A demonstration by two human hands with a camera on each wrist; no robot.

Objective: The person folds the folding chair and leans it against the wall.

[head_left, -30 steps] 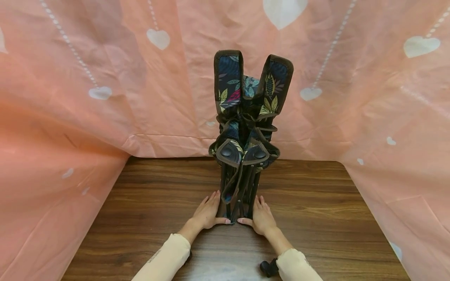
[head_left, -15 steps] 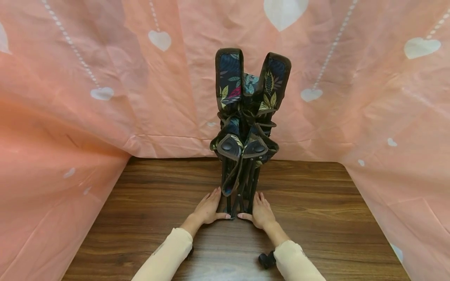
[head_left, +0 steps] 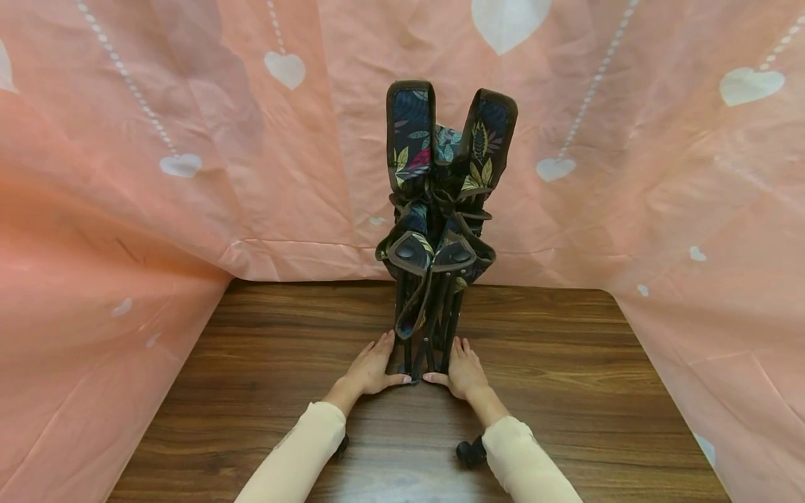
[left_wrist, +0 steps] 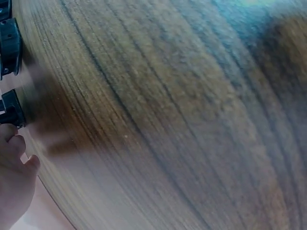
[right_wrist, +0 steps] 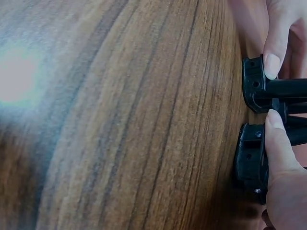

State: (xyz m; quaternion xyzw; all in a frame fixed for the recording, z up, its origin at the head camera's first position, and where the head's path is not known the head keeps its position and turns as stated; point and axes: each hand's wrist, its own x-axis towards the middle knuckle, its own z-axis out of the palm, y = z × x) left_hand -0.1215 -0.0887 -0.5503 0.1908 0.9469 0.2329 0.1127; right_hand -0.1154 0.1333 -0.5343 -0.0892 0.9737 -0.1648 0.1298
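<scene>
A folded camping chair (head_left: 410, 136) stands upright at the middle of the table, its dark fabric patterned with colourful leaves above black tube legs. My left hand (head_left: 370, 369) lies along the left side of the legs, fingers straight, thumb across the front. On the other side my right hand (head_left: 468, 374) does the same, its thumb pointing inward. Both thumbs rest against the black plastic feet (right_wrist: 254, 84) in the right wrist view. Some feet (left_wrist: 10, 48) also show at the left edge of the left wrist view. The rear legs are mostly hidden.
The chair stands on a brown wood-grain table (head_left: 283, 328). A pink curtain (head_left: 302, 175) with white hearts rises behind it and on both sides. Small black devices, such as the one (head_left: 470, 453) by the right sleeve, sit at the wrists.
The chair's feet have slid a little away from me, towards the back curtain. Both hands have moved forward with them, thumbs still at the feet.
</scene>
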